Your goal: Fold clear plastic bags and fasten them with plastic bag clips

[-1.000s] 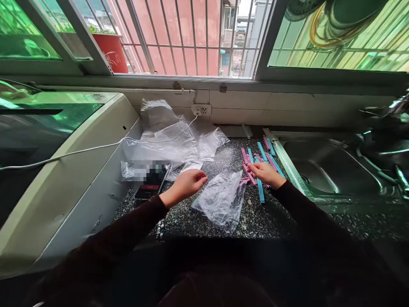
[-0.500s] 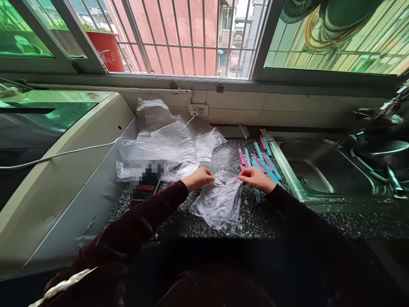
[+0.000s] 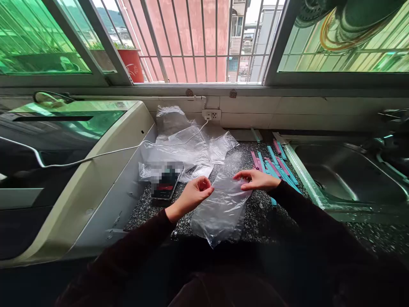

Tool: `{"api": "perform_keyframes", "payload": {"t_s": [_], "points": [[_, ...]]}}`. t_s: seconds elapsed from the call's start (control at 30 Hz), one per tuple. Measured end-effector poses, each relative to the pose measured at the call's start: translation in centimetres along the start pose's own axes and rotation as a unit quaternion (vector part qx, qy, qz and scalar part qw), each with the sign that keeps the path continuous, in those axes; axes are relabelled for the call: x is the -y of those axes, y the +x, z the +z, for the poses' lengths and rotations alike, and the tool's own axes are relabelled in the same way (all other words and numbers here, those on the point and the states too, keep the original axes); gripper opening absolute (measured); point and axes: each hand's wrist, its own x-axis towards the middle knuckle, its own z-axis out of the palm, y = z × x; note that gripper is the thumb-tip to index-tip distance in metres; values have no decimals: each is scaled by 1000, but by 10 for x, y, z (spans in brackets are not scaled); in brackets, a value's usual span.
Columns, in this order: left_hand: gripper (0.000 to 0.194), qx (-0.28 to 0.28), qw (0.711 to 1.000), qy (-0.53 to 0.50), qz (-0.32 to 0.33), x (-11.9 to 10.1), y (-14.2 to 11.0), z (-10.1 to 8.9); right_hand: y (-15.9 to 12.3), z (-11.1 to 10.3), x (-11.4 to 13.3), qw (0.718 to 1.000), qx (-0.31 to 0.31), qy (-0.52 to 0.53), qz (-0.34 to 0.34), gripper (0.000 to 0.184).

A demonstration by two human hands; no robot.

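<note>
A clear plastic bag [image 3: 220, 213] hangs between my hands over the front of the speckled counter. My left hand [image 3: 194, 194] pinches its upper left edge, thumb and forefinger together. At the upper right, my right hand [image 3: 258, 180] has its thumb and fingers around the bag's edge, with a small gap showing between the fingertips. Just beyond the right hand lie several pink and teal strips [image 3: 277, 166] in a loose pile. Larger sheets of crumpled clear plastic [image 3: 188, 145] spread behind the left hand.
A phone [image 3: 166, 183] lies left of the bag. A white cable [image 3: 128, 149] runs from the wall socket [image 3: 214, 114] across the plastic to the washing machine [image 3: 105, 170]. The steel sink [image 3: 345, 170] is at the right, below the barred window.
The bag looks flatter and more spread out. My left hand has moved slightly down and the right hand's fingers have loosened. The camera view has shifted left.
</note>
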Motion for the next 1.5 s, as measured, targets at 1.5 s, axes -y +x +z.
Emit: {"api": "perform_keyframes", "payload": {"t_s": [1.5], "points": [[36,29,992,-108,-54,24,17,-24,11,24,-5,954,-286,87,-35,45]]}}
